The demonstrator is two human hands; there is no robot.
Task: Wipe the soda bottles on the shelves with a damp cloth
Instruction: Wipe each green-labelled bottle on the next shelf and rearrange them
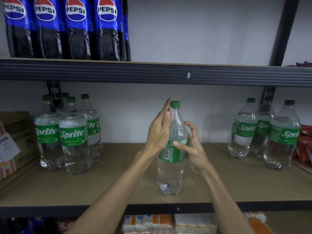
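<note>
A clear Sprite bottle (170, 173) with a green cap and green label stands upright in the middle of the brown shelf board (118, 183). My left hand (158, 132) lies flat against the bottle's left shoulder and neck, fingers straight and pointing up past the cap. My right hand (194, 146) is around the label from the right, with the thumb across the front and the fingers spread loosely behind. No cloth shows in either hand.
Several Sprite bottles (74, 135) stand at the left and three more Sprite bottles (283, 134) at the right. Pepsi bottles (76, 27) fill the upper shelf's left. A cardboard box (16, 132) sits far left and red snack packs (305, 144) far right. Packaged goods (168, 223) lie below.
</note>
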